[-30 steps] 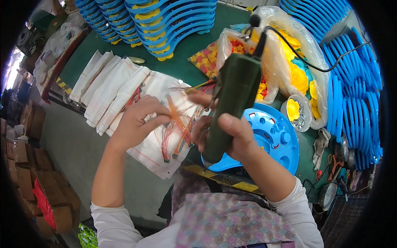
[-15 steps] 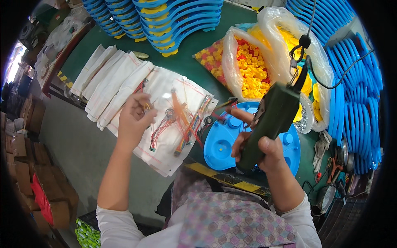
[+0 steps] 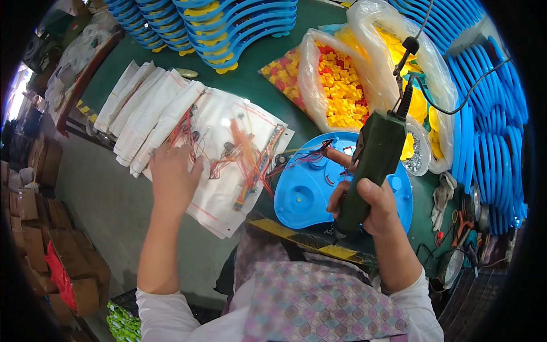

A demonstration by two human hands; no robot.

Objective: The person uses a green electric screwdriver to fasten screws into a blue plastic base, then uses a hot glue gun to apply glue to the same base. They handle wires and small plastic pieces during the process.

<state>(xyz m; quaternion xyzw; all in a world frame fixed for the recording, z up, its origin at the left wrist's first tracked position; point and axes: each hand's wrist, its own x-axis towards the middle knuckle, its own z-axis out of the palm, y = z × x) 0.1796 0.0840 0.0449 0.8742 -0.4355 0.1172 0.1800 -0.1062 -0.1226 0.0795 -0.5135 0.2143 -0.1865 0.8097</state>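
Observation:
My right hand (image 3: 373,208) is wrapped round a dark green electric screwdriver (image 3: 376,165), which hangs from a cord. The index finger lies against a small circuit board with thin wires (image 3: 326,145), above a blue plastic shell (image 3: 302,199). Those wires run left towards a round black part (image 3: 281,160). My left hand (image 3: 174,176) is palm down, slightly blurred, at loose red wires (image 3: 183,130) on white plastic bags (image 3: 219,205). Its thumb stands apart from the fingers, and I see nothing clearly held. More coloured wiring (image 3: 245,145) lies beside it.
Stacked blue-and-yellow pieces (image 3: 233,28) stand at the back. Clear bags hold yellow and red star-shaped parts (image 3: 342,85), beside a dish of screws (image 3: 419,151). Blue parts (image 3: 493,165) are piled right, near a glove (image 3: 443,199). Striped tape (image 3: 285,231) marks the table's front edge.
My left hand has moved down and left, turning palm down over the red wires. Wires now stretch across the blue shell from my right index finger. The screwdriver has shifted slightly right.

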